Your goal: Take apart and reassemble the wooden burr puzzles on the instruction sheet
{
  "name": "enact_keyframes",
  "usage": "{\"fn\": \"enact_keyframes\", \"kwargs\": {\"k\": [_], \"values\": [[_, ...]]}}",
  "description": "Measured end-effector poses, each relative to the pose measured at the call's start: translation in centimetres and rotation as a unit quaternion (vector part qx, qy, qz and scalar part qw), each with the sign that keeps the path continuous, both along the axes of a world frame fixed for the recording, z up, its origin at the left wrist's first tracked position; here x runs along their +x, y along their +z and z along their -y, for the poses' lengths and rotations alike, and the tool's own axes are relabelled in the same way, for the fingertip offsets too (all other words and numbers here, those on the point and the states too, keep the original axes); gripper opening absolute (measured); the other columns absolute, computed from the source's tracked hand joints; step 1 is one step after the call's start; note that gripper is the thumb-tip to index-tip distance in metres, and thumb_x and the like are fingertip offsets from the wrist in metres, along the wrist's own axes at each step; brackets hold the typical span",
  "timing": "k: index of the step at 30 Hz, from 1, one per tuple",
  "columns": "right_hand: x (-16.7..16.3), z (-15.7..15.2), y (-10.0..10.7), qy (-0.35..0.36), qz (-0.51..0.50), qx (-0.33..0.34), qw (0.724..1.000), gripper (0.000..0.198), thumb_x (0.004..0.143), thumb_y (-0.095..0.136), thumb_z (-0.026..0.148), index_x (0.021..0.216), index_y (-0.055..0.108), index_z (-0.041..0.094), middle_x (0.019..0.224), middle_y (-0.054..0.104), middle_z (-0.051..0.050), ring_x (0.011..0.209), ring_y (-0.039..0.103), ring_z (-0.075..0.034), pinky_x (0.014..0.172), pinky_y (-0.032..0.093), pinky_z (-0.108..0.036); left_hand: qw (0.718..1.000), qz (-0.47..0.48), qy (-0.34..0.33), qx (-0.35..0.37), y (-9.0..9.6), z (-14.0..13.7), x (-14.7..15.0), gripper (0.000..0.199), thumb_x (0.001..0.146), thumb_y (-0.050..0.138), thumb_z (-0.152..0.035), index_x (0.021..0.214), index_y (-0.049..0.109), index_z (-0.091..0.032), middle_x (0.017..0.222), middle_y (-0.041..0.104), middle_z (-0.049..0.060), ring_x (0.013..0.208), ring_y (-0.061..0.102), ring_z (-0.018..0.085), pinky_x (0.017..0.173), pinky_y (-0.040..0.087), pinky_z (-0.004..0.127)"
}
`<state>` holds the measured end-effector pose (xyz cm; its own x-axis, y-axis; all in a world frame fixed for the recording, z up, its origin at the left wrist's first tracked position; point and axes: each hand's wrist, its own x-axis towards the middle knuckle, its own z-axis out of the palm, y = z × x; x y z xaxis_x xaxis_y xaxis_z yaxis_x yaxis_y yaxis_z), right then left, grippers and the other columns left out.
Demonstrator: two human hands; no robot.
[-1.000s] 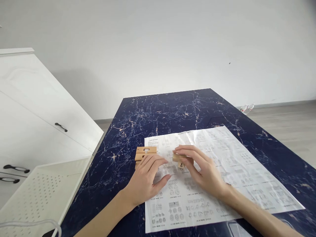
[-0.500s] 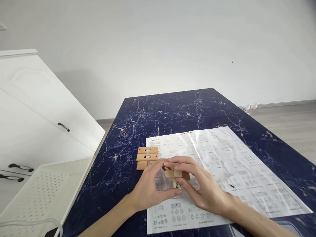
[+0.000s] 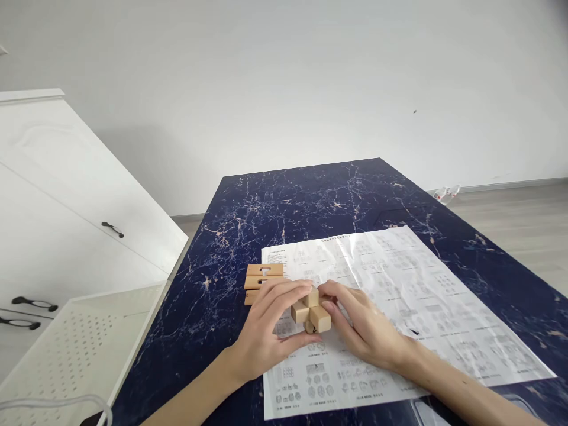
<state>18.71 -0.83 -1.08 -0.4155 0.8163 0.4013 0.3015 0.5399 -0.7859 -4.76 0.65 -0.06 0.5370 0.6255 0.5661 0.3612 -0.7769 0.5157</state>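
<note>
Between my hands is a wooden burr puzzle (image 3: pixel 311 310), pale blocks crossing one another, with a dark printed mark on its lower block. My left hand (image 3: pixel 271 322) grips it from the left, fingers over the top and thumb beneath. On the other side, my right hand (image 3: pixel 358 319) pinches the puzzle with thumb and bent fingers. The puzzle is over a large printed sheet (image 3: pixel 377 278) covered in small diagrams. Several flat slotted wooden pieces (image 3: pixel 265 270) lie in a row beyond my left hand, the nearer ones partly hidden by its fingers.
The dark blue marbled table (image 3: pixel 284 207) stretches away towards a pale wall. At the left stand a white cabinet (image 3: pixel 80 195) and a white perforated surface (image 3: pixel 89 331) with a clear tube (image 3: pixel 53 401). A dark-edged flat object (image 3: pixel 428 411) lies near the bottom edge, partly under my right forearm.
The puzzle has been turned in my hands, so block ends now face me. My left fingers have moved over its top, and my right hand has shifted slightly to the right side.
</note>
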Motion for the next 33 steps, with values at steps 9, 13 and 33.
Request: {"fn": "enact_keyframes", "kwargs": {"k": [9, 13, 33], "values": [[0.09, -0.27, 0.36, 0.077, -0.141, -0.203, 0.966, 0.022, 0.112, 0.050, 0.041, 0.124, 0.059, 0.025, 0.109, 0.071, -0.007, 0.093, 0.071, -0.021, 0.087, 0.061, -0.041, 0.998, -0.015, 0.027, -0.051, -0.08, 0.43, -0.50, 0.093, 0.087, 0.081, -0.057, 0.162, 0.033, -0.031, 0.152, 0.058, 0.015, 0.140, 0.056, 0.035, 0.114, 0.052, 0.055], [-0.25, -0.20, -0.13, 0.029, -0.136, -0.193, 0.971, 0.022, 0.108, 0.059, 0.042, 0.120, 0.061, 0.025, 0.113, 0.073, -0.009, 0.104, 0.073, -0.024, 0.091, 0.062, -0.043, 0.989, -0.012, 0.039, -0.144, -0.45, 0.64, -0.50, 0.107, 0.078, 0.082, -0.070, 0.162, 0.029, -0.031, 0.156, 0.054, 0.018, 0.138, 0.059, 0.038, 0.111, 0.054, 0.057], [0.51, -0.41, 0.64, 0.069, 0.060, -0.003, 0.996, 0.012, 0.109, 0.049, 0.030, 0.112, 0.056, 0.022, 0.090, 0.066, -0.004, 0.074, 0.060, -0.020, 0.068, 0.051, -0.035, 0.996, -0.086, 0.022, 0.014, 0.05, 0.30, -0.50, 0.058, 0.095, 0.077, -0.032, 0.146, 0.050, -0.026, 0.130, 0.064, 0.011, 0.121, 0.065, 0.029, 0.105, 0.055, 0.044]]}}
